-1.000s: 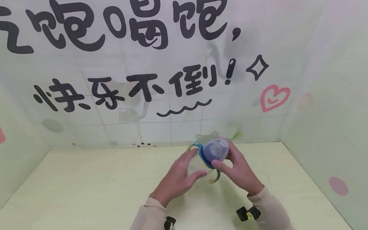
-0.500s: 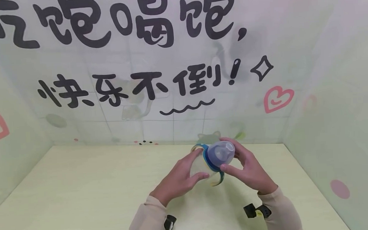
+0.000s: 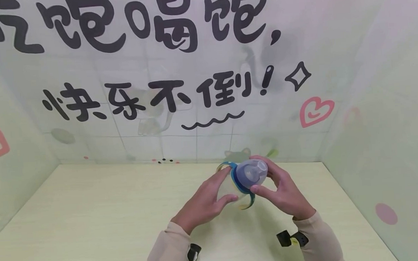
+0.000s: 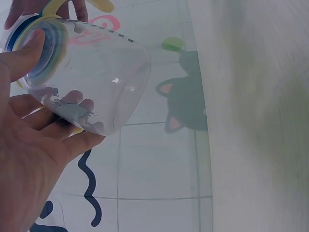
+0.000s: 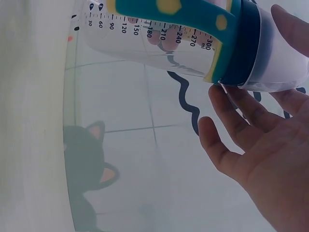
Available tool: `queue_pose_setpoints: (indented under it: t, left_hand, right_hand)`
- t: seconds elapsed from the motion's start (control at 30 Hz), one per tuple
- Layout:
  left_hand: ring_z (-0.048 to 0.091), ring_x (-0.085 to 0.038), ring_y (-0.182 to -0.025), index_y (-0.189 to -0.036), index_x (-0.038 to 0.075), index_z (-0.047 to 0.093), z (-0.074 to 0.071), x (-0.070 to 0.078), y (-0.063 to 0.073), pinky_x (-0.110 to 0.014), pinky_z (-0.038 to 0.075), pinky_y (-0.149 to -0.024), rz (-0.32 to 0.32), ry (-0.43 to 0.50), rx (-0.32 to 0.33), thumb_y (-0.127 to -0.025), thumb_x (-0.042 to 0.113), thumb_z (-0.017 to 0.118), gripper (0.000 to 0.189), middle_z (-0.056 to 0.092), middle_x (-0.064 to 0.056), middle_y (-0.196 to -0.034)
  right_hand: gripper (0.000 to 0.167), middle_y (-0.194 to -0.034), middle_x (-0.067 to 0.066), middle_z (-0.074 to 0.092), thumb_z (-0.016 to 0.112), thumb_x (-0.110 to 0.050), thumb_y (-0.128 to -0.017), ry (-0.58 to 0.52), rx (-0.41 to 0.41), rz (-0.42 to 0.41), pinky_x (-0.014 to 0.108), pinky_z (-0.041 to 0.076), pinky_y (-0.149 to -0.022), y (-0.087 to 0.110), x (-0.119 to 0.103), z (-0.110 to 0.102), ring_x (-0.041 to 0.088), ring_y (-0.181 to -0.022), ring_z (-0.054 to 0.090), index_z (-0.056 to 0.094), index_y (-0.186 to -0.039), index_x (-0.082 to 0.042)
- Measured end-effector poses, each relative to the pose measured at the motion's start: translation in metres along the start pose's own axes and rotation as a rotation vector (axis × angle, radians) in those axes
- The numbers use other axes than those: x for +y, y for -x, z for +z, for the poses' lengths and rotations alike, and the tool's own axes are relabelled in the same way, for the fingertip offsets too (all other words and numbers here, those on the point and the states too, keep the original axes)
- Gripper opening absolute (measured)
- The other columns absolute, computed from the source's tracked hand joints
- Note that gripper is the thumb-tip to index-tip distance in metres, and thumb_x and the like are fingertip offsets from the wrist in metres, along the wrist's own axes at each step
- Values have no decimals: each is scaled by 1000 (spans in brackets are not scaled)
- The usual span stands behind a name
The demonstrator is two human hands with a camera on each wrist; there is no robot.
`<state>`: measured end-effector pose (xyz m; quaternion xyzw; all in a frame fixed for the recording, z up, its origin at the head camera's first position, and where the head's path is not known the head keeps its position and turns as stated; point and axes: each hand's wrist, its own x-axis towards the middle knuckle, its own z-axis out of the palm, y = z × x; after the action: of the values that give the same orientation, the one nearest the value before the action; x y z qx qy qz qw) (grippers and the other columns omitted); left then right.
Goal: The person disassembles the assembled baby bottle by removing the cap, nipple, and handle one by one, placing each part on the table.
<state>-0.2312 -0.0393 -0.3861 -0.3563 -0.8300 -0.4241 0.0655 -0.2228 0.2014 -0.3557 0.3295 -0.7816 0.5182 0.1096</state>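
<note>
A clear baby bottle (image 3: 227,189) is held tilted above the table, its capped end toward the upper right. My left hand (image 3: 203,201) grips the bottle's body, thumb in front and the other fingers partly hidden behind. My right hand (image 3: 286,191) holds the translucent domed cap (image 3: 252,172) between thumb and fingers. Below the cap sits a dark blue collar (image 5: 242,41). Blue-and-yellow handles (image 5: 188,13) stick out at both sides. Through the clear wall in the right wrist view, printed volume marks show and no liquid is seen.
A pale wood-grain table (image 3: 110,214) lies under both hands. Behind it stands a light wall (image 3: 160,145) with large black characters, and side walls rise left and right. Black cameras (image 3: 283,238) are strapped at the wrists.
Since a second ago, both hands and the bottle have shifted slightly right in the head view, along with the background. Over the last half second they have hardly moved; the grips look the same.
</note>
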Motion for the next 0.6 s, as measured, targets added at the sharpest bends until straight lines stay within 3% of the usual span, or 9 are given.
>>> queue_pose_setpoints:
  t: [0.3,0.6]
  left_hand:
    - [34,-26,-145,-153,2,33,1,-1,0,-44,30,-118,6,-20,16,-95,27,69,73,38,-12,-156]
    - [36,-27,-144,-153,2,34,2,-2,-1,-45,31,-117,8,-21,33,-94,26,70,73,40,-12,-155]
  right_hand:
    - [61,-131,3,60,72,2,-87,43,19,10,30,44,-105,-1,1,1,19,-121,54,49,-143,-8]
    - [62,-132,0,60,72,0,-88,75,43,16,30,44,-104,-1,0,3,18,-121,54,50,-143,-14]
